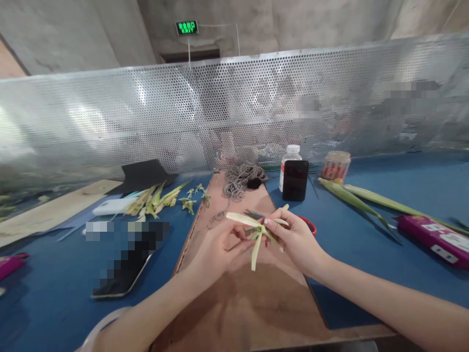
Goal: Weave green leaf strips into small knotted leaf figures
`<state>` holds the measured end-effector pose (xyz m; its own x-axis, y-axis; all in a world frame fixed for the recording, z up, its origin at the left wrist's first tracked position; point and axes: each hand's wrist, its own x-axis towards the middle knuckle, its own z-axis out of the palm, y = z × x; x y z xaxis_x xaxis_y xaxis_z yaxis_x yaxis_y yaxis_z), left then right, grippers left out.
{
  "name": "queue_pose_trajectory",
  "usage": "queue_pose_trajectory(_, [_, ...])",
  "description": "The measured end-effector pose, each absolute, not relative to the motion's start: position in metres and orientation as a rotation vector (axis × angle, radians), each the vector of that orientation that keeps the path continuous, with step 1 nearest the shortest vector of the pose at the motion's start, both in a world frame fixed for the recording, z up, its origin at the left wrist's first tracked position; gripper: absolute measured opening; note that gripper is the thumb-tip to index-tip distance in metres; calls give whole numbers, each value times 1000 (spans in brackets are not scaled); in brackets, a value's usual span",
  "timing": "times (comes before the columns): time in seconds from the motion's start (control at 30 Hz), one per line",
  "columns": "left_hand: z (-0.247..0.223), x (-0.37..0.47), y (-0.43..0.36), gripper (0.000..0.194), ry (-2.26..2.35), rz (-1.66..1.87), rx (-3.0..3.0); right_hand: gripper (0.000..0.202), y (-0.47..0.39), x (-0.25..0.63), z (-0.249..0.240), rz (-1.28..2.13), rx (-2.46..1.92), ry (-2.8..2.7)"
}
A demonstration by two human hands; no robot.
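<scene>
Between my two hands, above the wooden board, is a small figure of folded leaf strips, pale green with several ends sticking out. My left hand pinches it from the left, fingers curled under the strips. From the other side my right hand grips it, thumb and fingertips pressed near the knot in the middle. Behind the right hand lie scissors with red handles, partly hidden; their blades show just past the strips.
Grey cord is heaped at the board's far end. A white bottle and a black phone stand right of it. Long leaves, a jar and a purple package lie right; cut leaves and another phone left.
</scene>
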<state>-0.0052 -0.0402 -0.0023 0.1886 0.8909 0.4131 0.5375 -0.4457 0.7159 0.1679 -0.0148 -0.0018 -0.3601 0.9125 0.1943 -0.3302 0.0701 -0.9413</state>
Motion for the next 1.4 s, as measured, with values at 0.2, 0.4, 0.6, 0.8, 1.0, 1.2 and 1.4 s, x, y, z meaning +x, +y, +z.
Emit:
queue_pose_trajectory(0.2, [-1,-2,-41,14,1428,1202,2263,17,-18,167,-3,1494,-713,-1380])
queue_pose_trajectory(0.4, [-1,-7,-37,13,1320,1183,2320,21,-21,165,1,1455,-810,-1391])
queue_pose_trajectory(0.6, [0,-4,-38,19,1376,1047,2279,20,-21,163,-1,1463,-836,-1392])
queue_pose_trajectory(0.8, [6,0,-42,18,1261,1021,2253,21,-23,161,2,1427,-822,-1379])
queue_pose_trajectory(1.0, [4,-2,-42,14,1271,1050,2257,20,-24,162,4,1456,-822,-1409])
queue_pose_trajectory(1.2, [7,-1,-44,18,1177,965,2252,19,-23,162,0,1535,-774,-1402])
queue_pose_trajectory(1.4, [5,-3,-42,16,1145,1007,2360,21,-21,162,-5,1581,-774,-1352])
